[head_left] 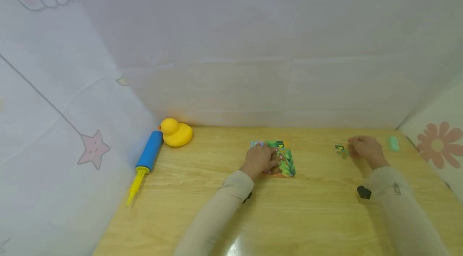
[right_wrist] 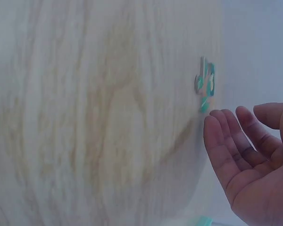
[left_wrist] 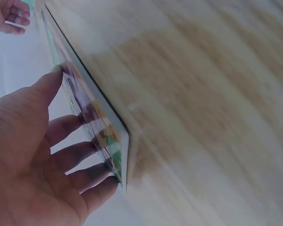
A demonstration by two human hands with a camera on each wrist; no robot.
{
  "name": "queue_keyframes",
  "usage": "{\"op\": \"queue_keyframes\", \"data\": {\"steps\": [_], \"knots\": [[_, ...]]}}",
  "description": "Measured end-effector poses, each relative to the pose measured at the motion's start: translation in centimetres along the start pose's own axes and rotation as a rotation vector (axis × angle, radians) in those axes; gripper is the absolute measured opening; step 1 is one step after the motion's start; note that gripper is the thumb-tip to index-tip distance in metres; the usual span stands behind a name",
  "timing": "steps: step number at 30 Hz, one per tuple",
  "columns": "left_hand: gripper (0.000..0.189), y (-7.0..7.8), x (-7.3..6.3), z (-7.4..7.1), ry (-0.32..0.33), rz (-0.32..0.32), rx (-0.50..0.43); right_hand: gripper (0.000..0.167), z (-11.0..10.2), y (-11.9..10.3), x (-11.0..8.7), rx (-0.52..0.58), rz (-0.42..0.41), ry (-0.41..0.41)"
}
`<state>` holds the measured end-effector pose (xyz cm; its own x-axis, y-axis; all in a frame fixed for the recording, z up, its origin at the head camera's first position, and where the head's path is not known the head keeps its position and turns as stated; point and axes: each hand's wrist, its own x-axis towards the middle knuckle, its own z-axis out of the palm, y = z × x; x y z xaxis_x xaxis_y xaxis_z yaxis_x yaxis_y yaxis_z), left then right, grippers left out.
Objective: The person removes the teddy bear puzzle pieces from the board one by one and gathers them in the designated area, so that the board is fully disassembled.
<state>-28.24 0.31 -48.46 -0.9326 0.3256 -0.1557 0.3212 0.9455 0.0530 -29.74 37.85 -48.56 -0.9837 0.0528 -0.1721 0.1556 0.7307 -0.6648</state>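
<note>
My left hand point(head_left: 261, 158) rests on a thin, square, colourful picture board point(head_left: 288, 163) with green leaves printed on it. Seen from the left wrist, its fingertips and thumb touch the printed face of the board point(left_wrist: 104, 125), which lies flat on the table. Farther right, my right hand point(head_left: 368, 150) hovers beside a few small puzzle pieces point(head_left: 341, 148) in green and dark colours. In the right wrist view its fingers bend loosely with nothing between them, and the pieces point(right_wrist: 206, 84) lie just beyond the fingertips.
A yellow rubber duck point(head_left: 177, 132) sits at the table's back left, against a blue hand pump point(head_left: 150, 151) with a yellow nozzle. Right of my right hand lies a small pale green object point(head_left: 394, 143). Fabric walls point(head_left: 224, 91) border the wooden table point(head_left: 289, 216).
</note>
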Motion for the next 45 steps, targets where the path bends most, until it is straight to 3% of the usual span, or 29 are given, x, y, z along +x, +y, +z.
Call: {"op": "queue_keyframes", "data": {"steps": [6, 13, 18, 23, 30, 37, 45], "knots": [[0.053, -0.7, 0.2, 0.2, 0.024, 0.008, -0.013, 0.062, 1.5, -2.8, 0.6, 0.169, -0.045, -0.02], [0.07, -2.0, 0.8, 0.7, 0.091, 0.0, -0.099, 0.053, 4.1, -6.6, 1.5, 0.197, -0.091, -0.062], [0.083, -3.4, 1.1, 0.8, 0.133, -0.06, -0.102, 0.049, 6.1, -8.7, 2.3, 0.249, -0.085, -0.085], [0.08, -4.3, 1.0, 0.4, 0.108, -0.13, -0.067, 0.044, 8.1, -10.4, 2.6, 0.237, -0.075, -0.093], [0.079, -4.3, 0.3, 0.4, 0.079, -0.174, -0.054, 0.041, 10.7, -12.6, 2.8, 0.239, -0.106, -0.134], [0.082, -4.0, -0.3, 0.8, 0.049, -0.166, -0.027, 0.037, 13.3, -14.9, 2.5, 0.248, -0.113, -0.178], [0.083, -3.6, -0.7, 0.3, -0.007, -0.143, -0.002, 0.03, 14.5, -15.4, 1.9, 0.106, -0.131, -0.163]]}}
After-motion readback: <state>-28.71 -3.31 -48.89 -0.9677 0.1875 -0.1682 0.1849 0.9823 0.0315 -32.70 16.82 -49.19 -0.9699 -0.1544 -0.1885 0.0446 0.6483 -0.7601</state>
